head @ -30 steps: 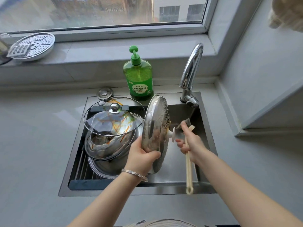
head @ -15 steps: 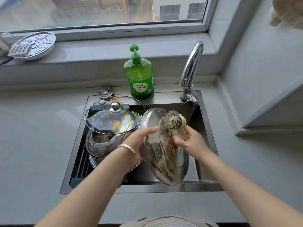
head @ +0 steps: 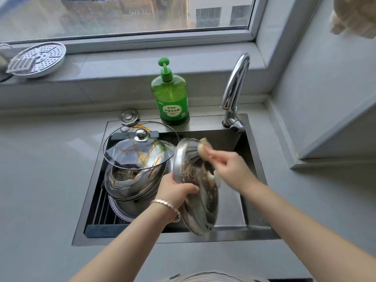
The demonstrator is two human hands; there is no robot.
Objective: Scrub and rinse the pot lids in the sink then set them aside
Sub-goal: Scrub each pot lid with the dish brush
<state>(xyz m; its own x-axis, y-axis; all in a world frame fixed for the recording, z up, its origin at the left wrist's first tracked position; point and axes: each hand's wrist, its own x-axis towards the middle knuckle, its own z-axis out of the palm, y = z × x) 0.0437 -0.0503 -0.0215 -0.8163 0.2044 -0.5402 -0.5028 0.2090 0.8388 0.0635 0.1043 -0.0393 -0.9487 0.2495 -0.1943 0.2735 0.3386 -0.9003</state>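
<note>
A steel pot lid (head: pixel 200 202) stands tilted on edge over the right half of the sink (head: pixel 254 233). My left hand (head: pixel 175 192) grips its left rim. My right hand (head: pixel 227 165) holds a scrub brush (head: pixel 201 148) by its handle, with the blurred bristles pressed against the lid's upper inner face. Brown smears streak the lid. On the left of the sink a glass lid (head: pixel 138 147) with a metal knob and orange stains lies on a stack of other steel lids (head: pixel 130 180).
A green dish-soap pump bottle (head: pixel 171 96) stands on the sink's back ledge beside the chrome faucet (head: pixel 235 90). A drain plug (head: pixel 129 115) lies on the counter to its left. A perforated steamer tray (head: pixel 38 58) rests on the windowsill. Grey countertop surrounds the sink.
The steel lid was turned from knob-side facing right to its inner face up and toward me. My right hand raised the brush from below onto the lid and now scrubs near its top.
</note>
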